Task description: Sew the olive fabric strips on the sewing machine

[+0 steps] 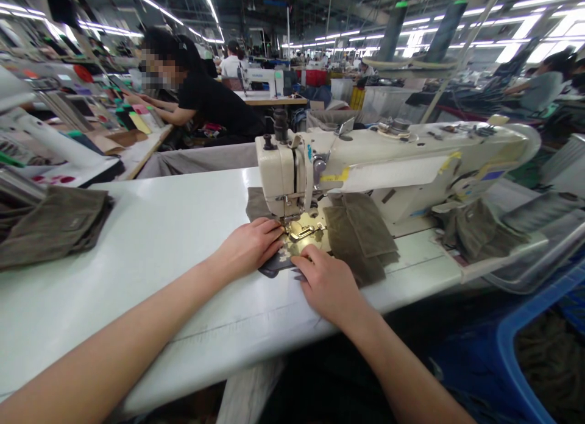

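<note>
Out on the sewing floor: my feed shows rows of machines under strip lights, with a co-worker (201,89) at the next table.
Table: long and white, folded fabric stack (55,229) off left, blue bin (516,363) low on the right.
Machine: cream sewing machine (292,168) right in front.
Cloth: olive fabric (359,238) bunched just right of the presser foot (301,232), darker fabric piece (274,267) under the fingers.
Hands: apart but close, left hand (249,248) and right hand (326,284) lying on the cloth either side of the foot, no pinch that I can see.
</note>
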Demonstrator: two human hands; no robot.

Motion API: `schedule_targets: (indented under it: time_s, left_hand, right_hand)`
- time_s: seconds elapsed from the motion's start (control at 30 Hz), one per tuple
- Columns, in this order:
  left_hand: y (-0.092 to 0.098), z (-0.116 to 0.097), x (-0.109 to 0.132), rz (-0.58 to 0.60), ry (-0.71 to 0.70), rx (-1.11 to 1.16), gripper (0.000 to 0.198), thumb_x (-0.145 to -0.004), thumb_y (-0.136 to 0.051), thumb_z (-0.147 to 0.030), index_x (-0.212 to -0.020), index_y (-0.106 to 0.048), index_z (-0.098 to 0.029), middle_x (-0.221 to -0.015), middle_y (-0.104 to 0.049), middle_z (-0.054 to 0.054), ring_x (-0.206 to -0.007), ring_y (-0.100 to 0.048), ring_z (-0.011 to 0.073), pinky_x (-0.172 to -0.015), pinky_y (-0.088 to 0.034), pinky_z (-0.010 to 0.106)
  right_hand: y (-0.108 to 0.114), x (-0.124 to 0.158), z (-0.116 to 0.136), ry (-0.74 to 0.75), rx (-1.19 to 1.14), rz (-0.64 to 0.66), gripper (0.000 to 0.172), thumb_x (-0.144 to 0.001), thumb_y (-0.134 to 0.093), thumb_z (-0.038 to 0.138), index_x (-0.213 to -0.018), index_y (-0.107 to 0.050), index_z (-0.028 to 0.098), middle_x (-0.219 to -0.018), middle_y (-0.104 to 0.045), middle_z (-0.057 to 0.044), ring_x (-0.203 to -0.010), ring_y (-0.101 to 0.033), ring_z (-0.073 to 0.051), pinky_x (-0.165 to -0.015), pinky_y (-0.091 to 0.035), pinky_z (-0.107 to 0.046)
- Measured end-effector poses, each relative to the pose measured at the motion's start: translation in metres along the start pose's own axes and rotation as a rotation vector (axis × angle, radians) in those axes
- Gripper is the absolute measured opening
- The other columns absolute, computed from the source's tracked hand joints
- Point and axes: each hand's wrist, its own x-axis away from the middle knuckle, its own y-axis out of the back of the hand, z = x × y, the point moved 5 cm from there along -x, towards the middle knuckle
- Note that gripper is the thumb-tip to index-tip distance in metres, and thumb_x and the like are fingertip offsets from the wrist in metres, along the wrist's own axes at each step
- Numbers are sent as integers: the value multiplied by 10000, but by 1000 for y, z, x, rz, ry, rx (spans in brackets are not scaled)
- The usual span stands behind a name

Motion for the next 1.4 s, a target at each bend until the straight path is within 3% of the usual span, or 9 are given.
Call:
schedule_targets:
  time_s: [0.4, 0.57, 0.67, 0.77, 0.9, 1.03, 1.2, 1.27, 1.4]
  left_hand:
    - [-5, 0, 4, -52, 81, 61, 377, -1046, -392, -312, -1217, -666, -119, -1197, -672, 144, -1086, -632, 262, -930, -571, 433]
    - [-9, 9, 9, -174, 194, 123, 364, -1025, -465, -333, -1289, -618, -134, -1328, -635, 145, -1249, -590, 251, -1067, -509, 429]
    - [-10, 14, 13, -161, 170, 104, 341, -1023, -449, -252, -1293, -622, -138, -1345, -644, 139, -1260, -601, 232, -1076, -505, 405]
    - [-7, 16, 30, -114, 157, 59, 323, -1015, -452, -210, -1248, -661, -129, -1329, -665, 150, -1225, -637, 235, -1054, -522, 403]
    - [4, 5, 75, -76, 133, 43, 337, -1023, -445, -209, -1269, -656, -117, -1371, -643, 158, -1266, -616, 239, -1083, -501, 420]
    - [14, -14, 117, -42, 142, 53, 348, -1025, -459, -223, -1297, -639, -102, -1410, -614, 160, -1298, -595, 253, -1093, -498, 417]
    - [18, -29, 144, -32, 147, 40, 334, -1024, -453, -187, -1285, -641, -99, -1410, -613, 162, -1317, -580, 258, -1098, -494, 417]
    - [19, -31, 151, -35, 133, 21, 335, -1014, -457, -152, -1293, -631, -87, -1412, -609, 171, -1319, -578, 264, -1088, -499, 415]
    - [21, -31, 160, -51, 118, 0, 330, -1004, -465, -140, -1280, -632, -76, -1395, -620, 180, -1299, -593, 262, -1078, -498, 398]
  right_hand:
    - [-7, 2, 0, -6, -11, -74, 339, -895, -547, 128, -1199, -665, 220, -1116, -653, -64, -909, -665, -189, -692, -493, -254]
    - [-6, 4, -1, 28, -70, -202, 331, -851, -560, 89, -1126, -696, 214, -1058, -684, -53, -817, -671, -163, -669, -489, -231]
    - [-5, 10, -3, 66, -96, -266, 340, -820, -533, 52, -1064, -713, 207, -1007, -707, -50, -783, -676, -153, -688, -497, -224]
    - [0, 20, -3, 80, -157, -338, 345, -849, -459, 52, -1037, -712, 192, -1010, -717, -73, -858, -693, -171, -760, -519, -251]
    - [5, 22, 9, 88, -262, -355, 351, -897, -387, 84, -1019, -699, 189, -971, -722, -80, -910, -698, -184, -814, -536, -285]
    - [8, -17, 41, 95, -334, -260, 346, -937, -381, 109, -1085, -682, 189, -1001, -734, -66, -976, -690, -180, -905, -528, -302]
    - [-3, -107, 78, 44, -301, -80, 348, -999, -395, 130, -1254, -630, 168, -1305, -647, -97, -1216, -602, -198, -1046, -462, -339]
    - [-13, -141, 85, -7, -259, -1, 322, -1019, -440, 174, -1297, -603, 165, -1376, -593, -118, -1241, -586, -226, -1052, -464, -389]
    - [-32, -187, 89, -99, -187, 210, 345, -976, -630, 347, -1272, -605, 171, -1304, -615, -101, -1120, -634, -245, -947, -542, -472]
